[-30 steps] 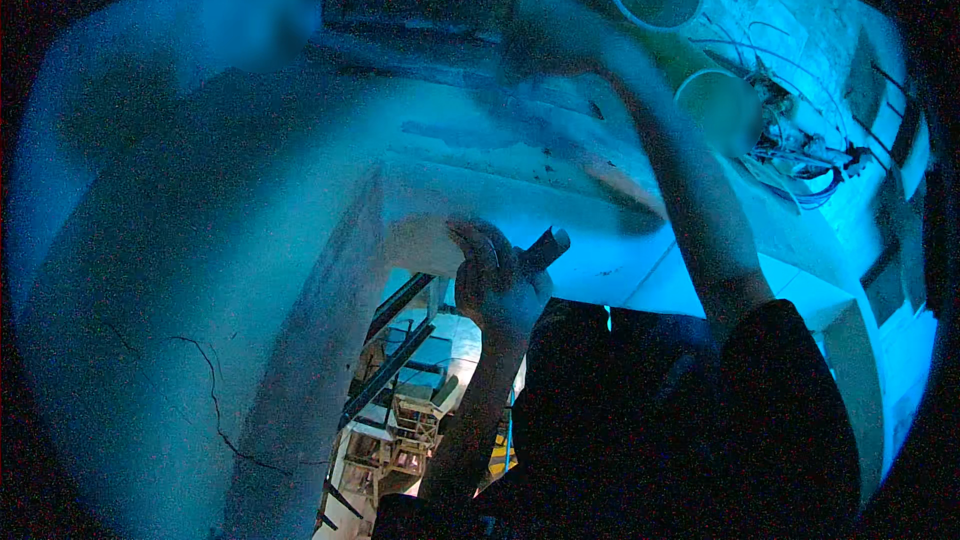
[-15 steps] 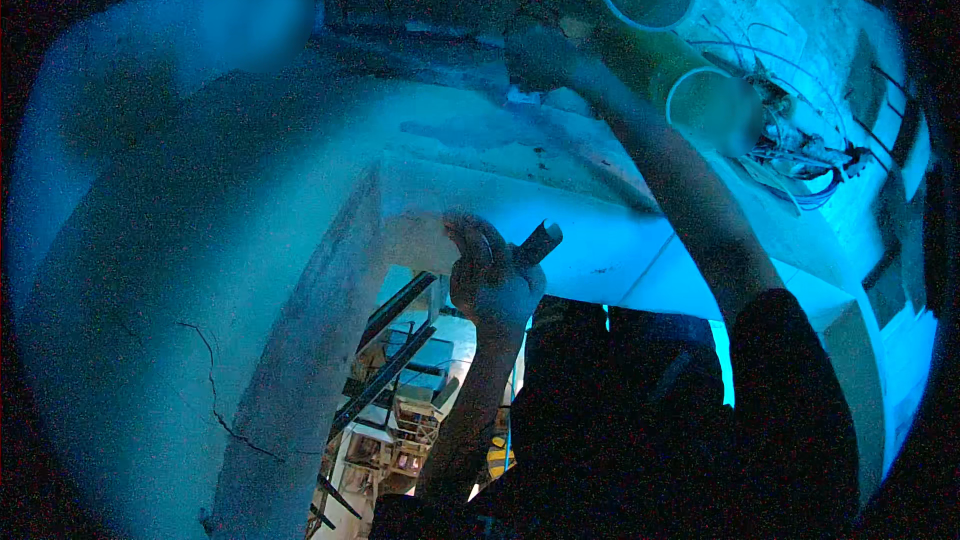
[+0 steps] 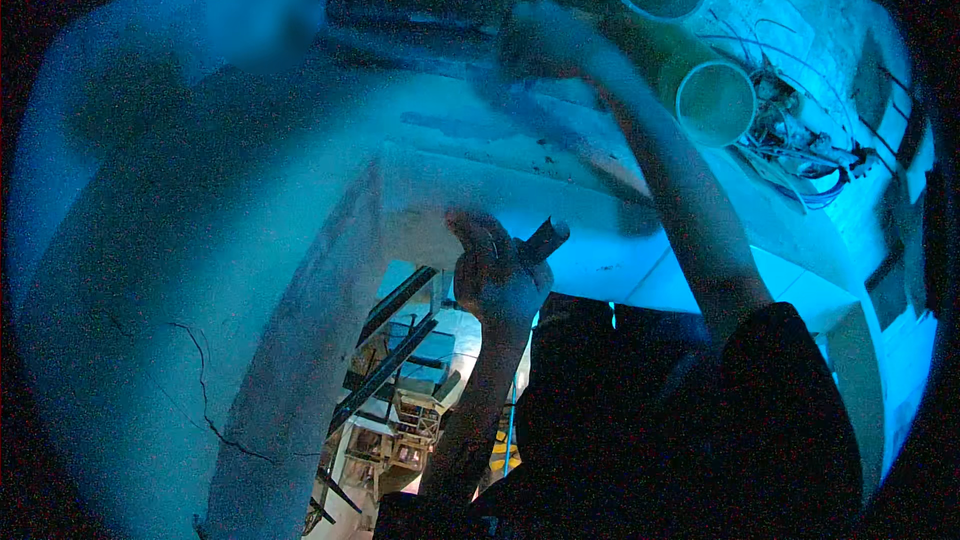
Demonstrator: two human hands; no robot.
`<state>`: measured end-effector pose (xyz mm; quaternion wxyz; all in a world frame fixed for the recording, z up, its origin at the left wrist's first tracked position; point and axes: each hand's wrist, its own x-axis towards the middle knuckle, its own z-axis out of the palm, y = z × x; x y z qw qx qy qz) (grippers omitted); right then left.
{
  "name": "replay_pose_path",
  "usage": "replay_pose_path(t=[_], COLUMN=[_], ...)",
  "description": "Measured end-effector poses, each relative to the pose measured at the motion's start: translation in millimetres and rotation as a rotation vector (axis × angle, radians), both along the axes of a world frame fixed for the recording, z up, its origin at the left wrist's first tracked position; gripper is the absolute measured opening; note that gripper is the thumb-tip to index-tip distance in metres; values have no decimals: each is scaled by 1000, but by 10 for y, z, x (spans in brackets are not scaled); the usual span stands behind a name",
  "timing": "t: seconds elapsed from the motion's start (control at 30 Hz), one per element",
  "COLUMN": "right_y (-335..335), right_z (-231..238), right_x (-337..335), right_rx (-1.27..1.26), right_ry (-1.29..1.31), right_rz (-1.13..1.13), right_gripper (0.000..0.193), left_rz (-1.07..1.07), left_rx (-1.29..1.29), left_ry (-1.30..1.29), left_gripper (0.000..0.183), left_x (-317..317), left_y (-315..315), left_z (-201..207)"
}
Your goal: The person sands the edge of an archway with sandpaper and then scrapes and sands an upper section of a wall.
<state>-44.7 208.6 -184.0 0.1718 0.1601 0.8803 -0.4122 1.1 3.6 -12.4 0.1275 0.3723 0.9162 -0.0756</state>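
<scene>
In dim blue light, my left hand [image 3: 500, 275] is closed round a short dark rod-like piece [image 3: 547, 239] whose end sticks out past the thumb side. This hand is in front of the corner of a pale ledge [image 3: 455, 175]. Farther up, my right hand [image 3: 545, 40] is at the far side of the ledge, its arm reaching across from the right. Its fingers look curled in a fist, but motion smears them. Whatever that hand grips, if anything, is hidden. A damp-looking dark streak [image 3: 450, 127] marks the surface below it.
Two large open-ended pipes [image 3: 686, 15] stand at the upper right, beside a tangle of cables [image 3: 800, 145]. A cracked pale wall [image 3: 165, 410] fills the left. Past its edge, an opening shows dark bars [image 3: 385, 370] and cluttered structures lower down.
My right hand has shifted slightly and is more blurred; its forearm has swung a little left. My left hand keeps its grip on the rod-like piece. The whole view has shifted slightly.
</scene>
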Motion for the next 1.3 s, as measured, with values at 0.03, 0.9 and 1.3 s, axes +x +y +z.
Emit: replay_pose_path(t=[0.03,0.9,1.3], right_y=[-130,164,-291], right_z=[-60,215,-663], right_x=[4,-255,75], right_rx=[94,-169,179], right_ry=[-101,298,188], right_rz=[11,-92,99], right_gripper=[23,17,24], left_rz=[41,-72,-67], left_rx=[-69,38,-18], left_ry=[-20,29,69], left_gripper=[50,52,43], left_x=[13,-58,-13], left_y=[-5,-187,-34], left_z=[21,4,49])
